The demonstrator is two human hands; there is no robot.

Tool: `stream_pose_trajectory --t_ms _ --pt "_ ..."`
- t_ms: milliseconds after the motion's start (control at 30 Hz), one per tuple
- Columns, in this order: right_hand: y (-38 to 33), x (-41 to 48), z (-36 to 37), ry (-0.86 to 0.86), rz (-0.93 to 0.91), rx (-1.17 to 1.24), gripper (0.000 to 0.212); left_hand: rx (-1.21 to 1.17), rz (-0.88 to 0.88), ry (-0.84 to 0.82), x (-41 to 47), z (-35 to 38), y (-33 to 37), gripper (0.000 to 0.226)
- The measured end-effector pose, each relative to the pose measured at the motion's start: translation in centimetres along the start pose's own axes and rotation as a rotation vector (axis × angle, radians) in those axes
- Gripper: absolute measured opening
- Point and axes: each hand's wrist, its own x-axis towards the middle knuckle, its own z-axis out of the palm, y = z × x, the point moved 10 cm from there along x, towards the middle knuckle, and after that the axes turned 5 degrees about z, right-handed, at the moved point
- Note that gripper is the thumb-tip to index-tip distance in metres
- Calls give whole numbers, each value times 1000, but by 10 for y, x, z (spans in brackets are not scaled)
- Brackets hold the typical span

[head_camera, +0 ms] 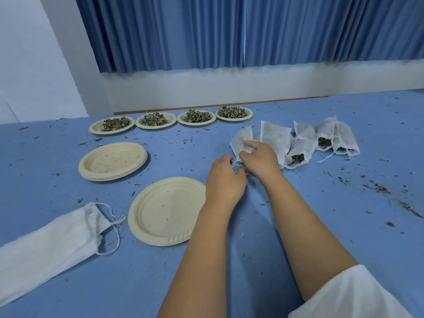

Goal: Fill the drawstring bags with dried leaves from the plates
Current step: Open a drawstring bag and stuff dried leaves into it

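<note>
Tabletop (321, 226), blue, strewn with leaf crumbs; far edge meets the wall below a curtain (229, 31). Far row: four plates (97, 127) of dried leaves (196, 116). Left: stack of empty plates (87, 171), single plate (165, 212), large cloth bag (50, 244) at the near edge. Centre: small bag (238, 140), right hand (259, 161) grip curled round it, left hand (226, 180) grip pinching its string (236, 166). Filled bags (321, 141) just beside, right. Open room near right.

Our right hand (259, 159) covers the near end of a small drawstring bag (241, 137). Its drawstring (238, 166) is mostly hidden btwn both hands. Left hand (223, 177) fingertips are out of sight, so we can't tell its grip. A large white cloth bag (46, 244) runs off the left edge, and a white sleeve (348, 294) is cut off at the bottom.
</note>
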Motion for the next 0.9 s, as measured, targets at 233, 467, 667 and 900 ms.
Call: stream_pose_trajectory --t_ms 233,467,667,900 --pt "-7 1 -5 86 -74 -74 38 -7 6 5 0 -2 2 30" --pt "-17 -9 -8 162 -141 -128 30 -12 12 13 0 -5 3 35" --pt "-34 -20 3 156 -193 -214 14 52 -20 94 2 -31 -6 40" --pt "-27 -35 71 -291 -162 -412 31 213 -46 51 -10 -63 -32 38"
